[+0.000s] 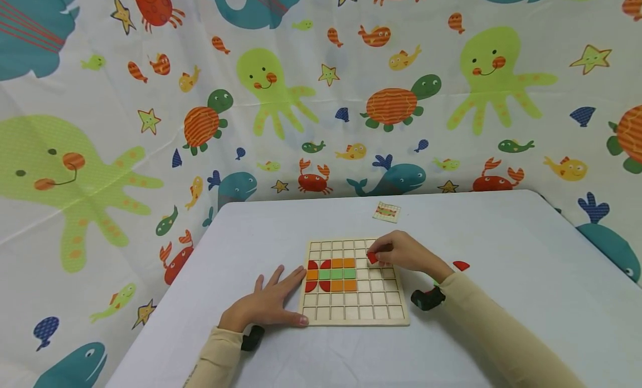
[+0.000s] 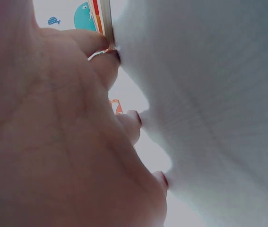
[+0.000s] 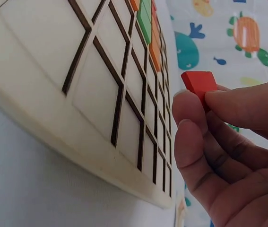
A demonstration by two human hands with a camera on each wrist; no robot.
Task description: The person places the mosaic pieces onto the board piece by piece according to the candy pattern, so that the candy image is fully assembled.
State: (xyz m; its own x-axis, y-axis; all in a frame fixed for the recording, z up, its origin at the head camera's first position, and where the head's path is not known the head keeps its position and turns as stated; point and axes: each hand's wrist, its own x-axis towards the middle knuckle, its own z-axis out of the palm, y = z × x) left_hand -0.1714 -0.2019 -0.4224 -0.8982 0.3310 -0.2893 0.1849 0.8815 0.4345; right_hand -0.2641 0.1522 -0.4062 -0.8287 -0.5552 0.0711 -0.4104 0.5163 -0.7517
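A wooden grid board [image 1: 351, 315] lies on the white table. On its left half sit orange tiles [image 1: 343, 286], a row of green tiles [image 1: 337, 273] and red curved-edged tiles [image 1: 325, 286]. My right hand [image 1: 401, 251] is over the board's upper right squares. Between thumb and fingertips it pinches a small red tile [image 3: 201, 84], held up off the grid in the right wrist view. My left hand [image 1: 268, 304] lies with fingers spread on the table, its fingertips and thumb at the board's left edge. The left wrist view shows mostly the palm [image 2: 53, 123].
A small printed card [image 1: 387, 212] lies behind the board. Beyond my right forearm is a loose red piece [image 1: 461, 265]; a green piece [image 1: 436, 283] is mostly hidden by that arm. A sea-animal curtain [image 1: 301, 148] hangs behind the table.
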